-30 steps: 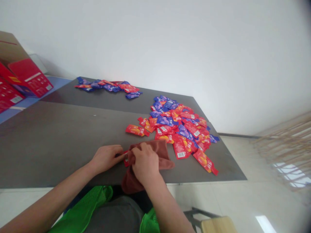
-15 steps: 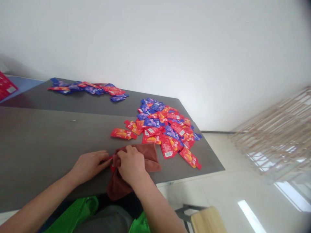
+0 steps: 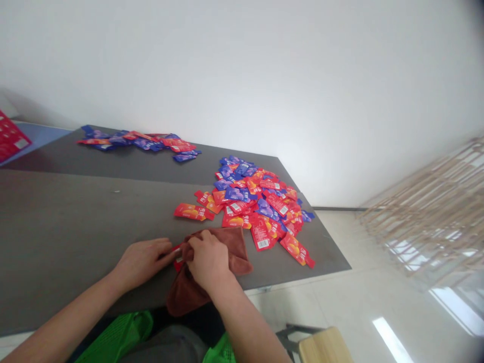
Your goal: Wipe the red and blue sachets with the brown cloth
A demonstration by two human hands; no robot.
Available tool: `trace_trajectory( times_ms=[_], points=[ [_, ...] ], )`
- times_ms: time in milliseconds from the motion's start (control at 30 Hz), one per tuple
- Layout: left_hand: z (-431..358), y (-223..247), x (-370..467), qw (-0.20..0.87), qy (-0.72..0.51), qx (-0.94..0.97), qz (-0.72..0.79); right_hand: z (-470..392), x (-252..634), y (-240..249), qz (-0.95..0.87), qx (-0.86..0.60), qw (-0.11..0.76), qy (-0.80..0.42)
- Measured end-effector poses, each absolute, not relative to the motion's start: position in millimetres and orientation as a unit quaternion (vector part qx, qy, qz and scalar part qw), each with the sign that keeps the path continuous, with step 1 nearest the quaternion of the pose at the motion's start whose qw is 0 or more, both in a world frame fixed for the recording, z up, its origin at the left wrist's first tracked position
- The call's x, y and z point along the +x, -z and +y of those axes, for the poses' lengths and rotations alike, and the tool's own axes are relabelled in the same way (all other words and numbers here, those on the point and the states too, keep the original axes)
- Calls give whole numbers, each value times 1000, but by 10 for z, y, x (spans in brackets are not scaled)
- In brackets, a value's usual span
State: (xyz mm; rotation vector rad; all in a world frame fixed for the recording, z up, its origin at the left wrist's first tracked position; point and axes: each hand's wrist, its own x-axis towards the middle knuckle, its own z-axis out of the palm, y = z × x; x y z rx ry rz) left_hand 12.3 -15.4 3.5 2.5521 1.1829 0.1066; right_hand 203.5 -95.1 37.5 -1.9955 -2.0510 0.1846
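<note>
My right hand is closed on a brown cloth, pressing it down near the table's front edge. Part of the cloth hangs over that edge. Beneath its left side a red sachet peeks out, most of it covered. The fingers of my left hand are together and hold the sachet's exposed end. Just beyond the hands lies an orange-and-red sachet, and to its right spreads a pile of red and purple sachets.
A row of red and purple sachets lies along the back of the dark table. A red printed packet is at far left. Right of the table are a wooden-topped stool and a slatted wooden rack.
My right hand has shifted slightly right on the cloth, and a little more of the red sachet shows. My left hand stays at its end. The whole view has tilted up slightly.
</note>
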Motion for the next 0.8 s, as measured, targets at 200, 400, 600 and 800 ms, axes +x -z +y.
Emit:
trace_trajectory(
  times_ms=[200, 400, 600, 800],
  points=[
    [-162, -79, 140, 167, -37, 897, 409, -776, 2327, -466, -615, -780, 109, -34],
    [-164, -30, 132, 163, -46, 896, 411, -978, 2005, -475, -721, -679, 131, -49],
    [-175, -34, 139, 152, -49, 901, 404, -738, 2291, -414, -631, -766, 106, -61],
    [-204, -55, 142, 146, -39, 899, 412, -923, 2163, -537, -697, -698, 158, -47]
  ],
)
